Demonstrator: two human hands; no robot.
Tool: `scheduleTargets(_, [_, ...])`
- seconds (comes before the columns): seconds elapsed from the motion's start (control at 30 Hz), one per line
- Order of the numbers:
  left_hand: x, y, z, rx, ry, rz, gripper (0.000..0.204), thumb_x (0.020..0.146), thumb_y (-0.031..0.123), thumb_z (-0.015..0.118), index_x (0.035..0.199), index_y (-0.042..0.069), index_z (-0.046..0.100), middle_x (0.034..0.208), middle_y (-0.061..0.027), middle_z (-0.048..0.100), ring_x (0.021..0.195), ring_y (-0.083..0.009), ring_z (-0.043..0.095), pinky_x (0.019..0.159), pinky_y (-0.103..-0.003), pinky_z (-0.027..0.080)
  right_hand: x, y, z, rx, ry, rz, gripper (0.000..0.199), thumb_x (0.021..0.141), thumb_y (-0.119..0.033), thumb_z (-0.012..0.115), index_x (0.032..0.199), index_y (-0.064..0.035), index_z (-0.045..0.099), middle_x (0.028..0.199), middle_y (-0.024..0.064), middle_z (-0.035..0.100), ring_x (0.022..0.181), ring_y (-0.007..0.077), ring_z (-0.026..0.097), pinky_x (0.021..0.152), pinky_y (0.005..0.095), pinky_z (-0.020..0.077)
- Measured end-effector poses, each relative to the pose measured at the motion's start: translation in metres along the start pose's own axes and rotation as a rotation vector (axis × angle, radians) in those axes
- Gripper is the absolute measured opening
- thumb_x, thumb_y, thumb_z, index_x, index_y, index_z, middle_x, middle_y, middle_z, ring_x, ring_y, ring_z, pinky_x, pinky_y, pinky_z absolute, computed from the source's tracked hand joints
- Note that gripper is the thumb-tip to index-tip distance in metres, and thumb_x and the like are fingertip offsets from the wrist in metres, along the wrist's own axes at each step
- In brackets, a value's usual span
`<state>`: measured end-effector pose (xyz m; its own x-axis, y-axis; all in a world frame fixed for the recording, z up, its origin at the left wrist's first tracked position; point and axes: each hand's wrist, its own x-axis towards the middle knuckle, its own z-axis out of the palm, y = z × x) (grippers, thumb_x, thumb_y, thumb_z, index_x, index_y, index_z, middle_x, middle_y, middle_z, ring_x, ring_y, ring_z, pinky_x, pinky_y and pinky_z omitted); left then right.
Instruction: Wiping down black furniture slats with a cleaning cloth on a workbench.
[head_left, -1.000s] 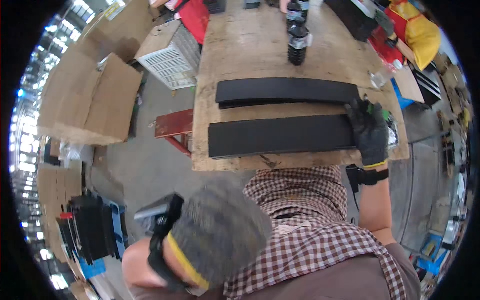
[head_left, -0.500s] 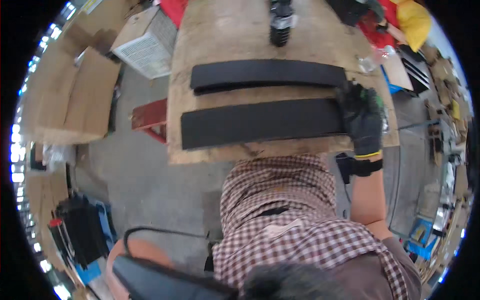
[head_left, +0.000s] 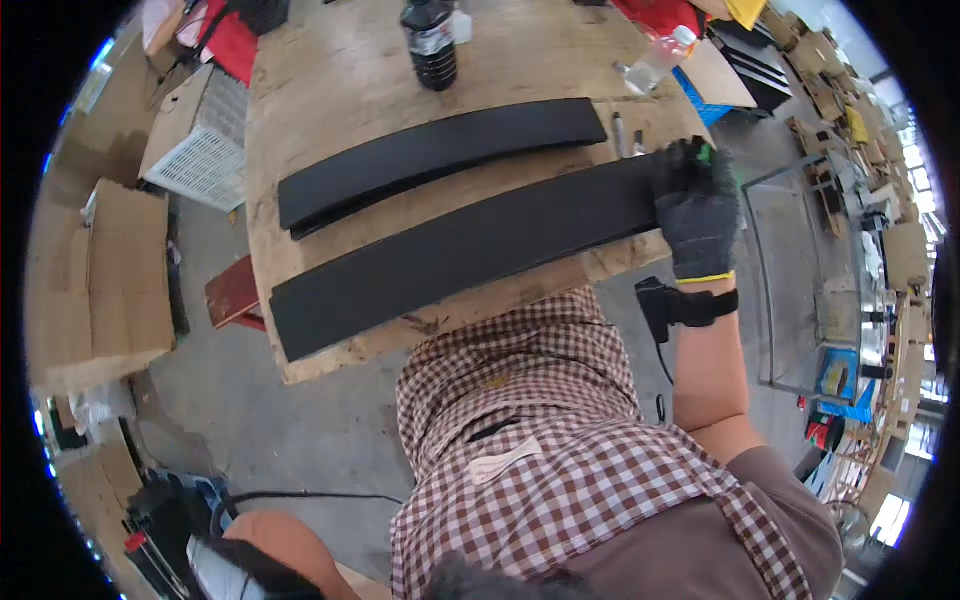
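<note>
Two long black, slightly curved panels lie side by side on a worn wooden workbench point(head_left: 330, 70). My right hand point(head_left: 697, 205), in a dark glove with a yellow cuff, grips the right end of the near panel point(head_left: 460, 255) at the bench's edge. A black strap device sits on that wrist. The far panel point(head_left: 440, 155) lies untouched just behind it. My left hand point(head_left: 235, 575) is a dark shape at the bottom edge, mostly cut off, with a black cable running to it. My checked shirt fills the lower middle.
A dark bottle point(head_left: 430, 45) stands at the back of the bench, a clear plastic bottle point(head_left: 655, 60) lies to its right. Left of the bench are a white slatted crate point(head_left: 205, 150), cardboard boxes point(head_left: 110, 270) and a red stool point(head_left: 235, 295). A glass tank point(head_left: 800, 280) stands right.
My gloved left hand has dropped from the middle of the view to the bottom edge. My right hand has stayed on the near panel's right end while the view swung.
</note>
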<state>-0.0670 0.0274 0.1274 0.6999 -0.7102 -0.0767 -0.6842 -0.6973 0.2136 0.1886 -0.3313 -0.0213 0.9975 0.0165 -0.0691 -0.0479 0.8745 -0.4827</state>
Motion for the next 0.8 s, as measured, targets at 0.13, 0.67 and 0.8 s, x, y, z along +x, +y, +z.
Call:
scheduleTargets(0.13, [0.000, 0.001, -0.006, 0.015, -0.018, -0.013, 0.049, 0.091, 0.045, 0.068, 0.114, 0.003, 0.067, 0.115, -0.0204, 0.066, 0.114, -0.0412, 0.060, 0.102, -0.056, 0.044, -0.006, 0.009, 0.022, -0.108, 0.054, -0.061, 0.026, 0.103, -0.027, 0.068, 0.117, -0.0046, 0.067, 0.113, 0.0124, 0.072, 0.104, 0.0313, 0.070, 0.101, 0.0516, 0.0572])
scheduleTargets(0.67, [0.088, -0.037, 0.015, 0.058, 0.245, -0.241, 0.058, 0.091, 0.047, 0.068, 0.125, 0.000, 0.066, 0.127, -0.0236, 0.065, 0.125, -0.0431, 0.058, 0.111, -0.058, 0.041, -0.006, 0.014, 0.032, -0.751, 0.046, -0.307, 0.027, 0.097, -0.019, 0.075, 0.118, -0.0017, 0.073, 0.114, 0.0091, 0.074, 0.104, 0.0212, 0.071, 0.088, 0.0340, 0.0575])
scheduleTargets(0.8, [0.134, -0.069, 0.060, 0.062, 0.382, -0.466, 0.074, 0.089, 0.049, 0.071, 0.138, -0.004, 0.056, 0.141, -0.0278, 0.054, 0.137, -0.0477, 0.046, 0.118, -0.063, 0.029, 0.009, 0.001, 0.010, -1.489, -0.003, -0.414, 0.030, 0.090, -0.028, 0.081, 0.112, -0.0093, 0.078, 0.105, 0.0114, 0.076, 0.097, 0.0260, 0.071, 0.085, 0.0387, 0.0549])
